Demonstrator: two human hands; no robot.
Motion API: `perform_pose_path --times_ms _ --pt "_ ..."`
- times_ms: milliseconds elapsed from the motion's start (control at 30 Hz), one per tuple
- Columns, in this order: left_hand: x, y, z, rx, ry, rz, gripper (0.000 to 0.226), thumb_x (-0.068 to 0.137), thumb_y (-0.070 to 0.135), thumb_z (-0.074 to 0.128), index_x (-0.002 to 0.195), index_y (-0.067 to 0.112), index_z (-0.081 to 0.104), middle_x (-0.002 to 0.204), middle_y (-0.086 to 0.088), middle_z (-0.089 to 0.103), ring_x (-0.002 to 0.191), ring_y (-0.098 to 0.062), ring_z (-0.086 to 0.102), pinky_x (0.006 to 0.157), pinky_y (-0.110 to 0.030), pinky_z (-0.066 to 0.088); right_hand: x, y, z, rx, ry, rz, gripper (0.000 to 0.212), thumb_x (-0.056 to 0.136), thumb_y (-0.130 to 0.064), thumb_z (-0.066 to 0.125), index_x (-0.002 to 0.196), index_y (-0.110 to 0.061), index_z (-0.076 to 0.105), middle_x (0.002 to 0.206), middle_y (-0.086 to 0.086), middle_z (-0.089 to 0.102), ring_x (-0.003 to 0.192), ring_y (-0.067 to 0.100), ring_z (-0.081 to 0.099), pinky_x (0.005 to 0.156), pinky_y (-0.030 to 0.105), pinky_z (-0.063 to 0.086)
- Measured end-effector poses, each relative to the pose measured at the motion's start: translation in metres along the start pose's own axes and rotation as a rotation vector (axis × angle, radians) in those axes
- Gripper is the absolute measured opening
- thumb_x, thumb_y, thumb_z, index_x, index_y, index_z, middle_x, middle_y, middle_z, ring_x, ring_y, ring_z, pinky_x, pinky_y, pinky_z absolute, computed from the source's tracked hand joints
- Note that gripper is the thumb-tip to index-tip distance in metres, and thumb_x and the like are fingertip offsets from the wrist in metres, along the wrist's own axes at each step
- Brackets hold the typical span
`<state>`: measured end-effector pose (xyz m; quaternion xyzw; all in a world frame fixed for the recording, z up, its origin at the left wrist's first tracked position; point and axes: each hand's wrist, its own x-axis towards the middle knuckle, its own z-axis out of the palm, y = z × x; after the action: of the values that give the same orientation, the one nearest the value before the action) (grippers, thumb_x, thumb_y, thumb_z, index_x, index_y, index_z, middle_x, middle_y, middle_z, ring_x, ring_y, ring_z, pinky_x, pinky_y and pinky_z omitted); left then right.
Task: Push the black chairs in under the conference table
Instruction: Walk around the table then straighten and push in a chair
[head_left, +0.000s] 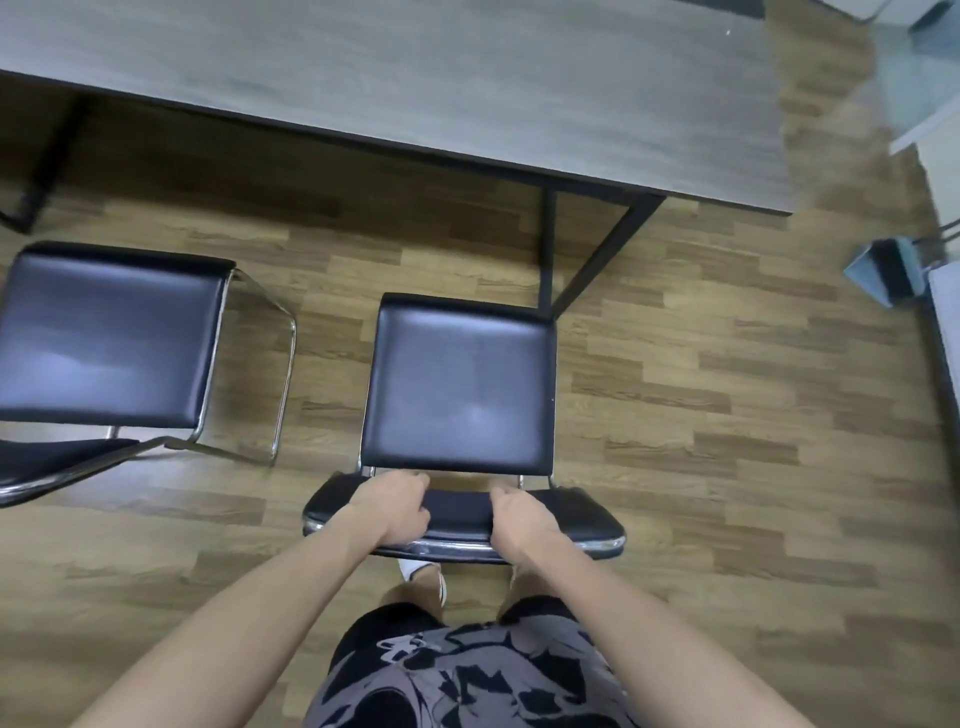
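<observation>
Two black chairs, the middle chair (457, 384) and the left chair (109, 338), are stood upright, clear of the grey desk (467, 78).

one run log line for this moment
step: push chair | left hand: on backrest | right hand: on backrest | seat: short of table | second chair: also out

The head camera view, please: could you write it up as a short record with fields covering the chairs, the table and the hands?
held chair: black chair with chrome frame, seat facing the conference table, not yet under it
left hand: left hand gripping the top of the held chair's backrest
right hand: right hand gripping the same backrest
second chair: second black chair at left, also clear of the table
table: grey wood-grain conference table, black metal legs
table leg: black leg just ahead of the held chair's right front corner
floor: wood-plank floor
</observation>
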<state>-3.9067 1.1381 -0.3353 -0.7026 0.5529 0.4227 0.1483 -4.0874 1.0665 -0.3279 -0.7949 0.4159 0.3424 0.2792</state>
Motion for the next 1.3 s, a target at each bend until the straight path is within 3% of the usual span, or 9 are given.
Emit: perform_pose_path --times_ms 100,200,467,600,800,933,1100,1167,1300 --pt "-0.004 0.006 -0.003 0.012 -0.030 0.024 0.045 0.084 0.030 0.049 0.127 0.017 0.053 0.132 -0.005 0.055 0.120 -0.027 0.053 0.094 -0.036 0.048 -0.006 0.005 0.001 -0.003 -0.005 0.028 0.039 0.083 -0.009 0.054 0.122 -0.006 0.046 0.124 0.016 0.054 0.113 0.033 0.054 0.089 0.040 0.047" --pt "-0.009 0.013 0.005 0.039 -0.077 0.012 0.046 0.075 0.031 0.051 0.119 0.019 0.054 0.124 -0.003 0.057 0.111 -0.026 0.055 0.086 -0.035 0.049 -0.017 0.019 0.006 -0.128 -0.043 0.058 0.051 0.081 -0.017 0.060 0.128 -0.009 0.042 0.127 0.014 0.050 0.119 0.031 0.048 0.100 0.041 0.040" --pt "-0.016 0.005 0.036 0.200 0.000 -0.002 0.074 0.067 0.047 0.054 0.137 0.026 0.041 0.135 0.000 0.052 0.124 -0.024 0.050 0.108 -0.038 0.035 -0.023 0.055 0.028 -0.179 -0.009 0.076 0.079 0.070 -0.022 0.065 0.139 -0.016 0.027 0.132 0.012 0.043 0.129 0.032 0.035 0.116 0.047 0.019" --pt "-0.014 0.011 0.053 0.246 0.135 -0.074 0.072 0.068 0.063 0.066 0.127 0.026 0.046 0.128 0.004 0.056 0.123 -0.021 0.051 0.107 -0.039 0.033 -0.029 0.065 0.043 -0.204 0.209 0.032 0.055 0.074 -0.008 0.063 0.123 -0.013 0.040 0.122 0.009 0.052 0.119 0.029 0.045 0.113 0.041 0.024" --pt "-0.017 0.011 0.069 0.218 0.343 -0.108 0.056 0.063 0.055 0.074 0.104 0.020 0.058 0.107 0.003 0.065 0.106 -0.023 0.060 0.100 -0.039 0.038 -0.027 0.066 0.051 -0.171 0.311 0.014 0.044 0.069 0.000 0.061 0.109 -0.012 0.048 0.110 0.007 0.059 0.106 0.029 0.053 0.103 0.038 0.034" --pt "-0.018 0.008 0.075 0.223 0.347 -0.121 0.047 0.051 0.043 0.082 0.082 0.018 0.058 0.080 0.001 0.066 0.081 -0.025 0.063 0.083 -0.038 0.046 -0.022 0.066 0.054 -0.140 0.332 0.003 0.043 0.058 0.004 0.063 0.098 -0.011 0.053 0.095 0.008 0.064 0.092 0.030 0.059 0.093 0.039 0.041" --pt "-0.013 0.004 0.070 0.271 0.309 -0.052 0.042 0.056 0.040 0.077 0.084 0.018 0.054 0.080 0.000 0.065 0.079 -0.026 0.064 0.072 -0.035 0.045 -0.021 0.071 0.060 -0.169 0.427 -0.019 0.052 0.037 0.005 0.069 0.084 -0.014 0.054 0.075 0.003 0.062 0.071 0.027 0.060 0.076 0.037 0.048" --pt "-0.012 0.002 0.070 0.285 0.291 -0.032 0.042 0.057 0.039 0.076 0.084 0.018 0.052 0.081 0.000 0.065 0.079 -0.026 0.064 0.071 -0.035 0.046 -0.023 0.069 0.059 -0.159 0.425 -0.015 0.054 0.035 0.006 0.068 0.082 -0.015 0.053 0.074 0.002 0.061 0.071 0.026 0.060 0.073 0.036 0.047" --pt "-0.009 0.003 0.069 0.293 0.274 -0.032 0.041 0.060 0.038 0.075 0.089 0.019 0.053 0.085 0.001 0.065 0.084 -0.024 0.064 0.074 -0.035 0.044 -0.023 0.068 0.053 -0.147 0.343 -0.013 0.054 0.053 0.005 0.067 0.101 -0.014 0.052 0.095 0.003 0.063 0.093 0.027 0.059 0.089 0.038 0.042"
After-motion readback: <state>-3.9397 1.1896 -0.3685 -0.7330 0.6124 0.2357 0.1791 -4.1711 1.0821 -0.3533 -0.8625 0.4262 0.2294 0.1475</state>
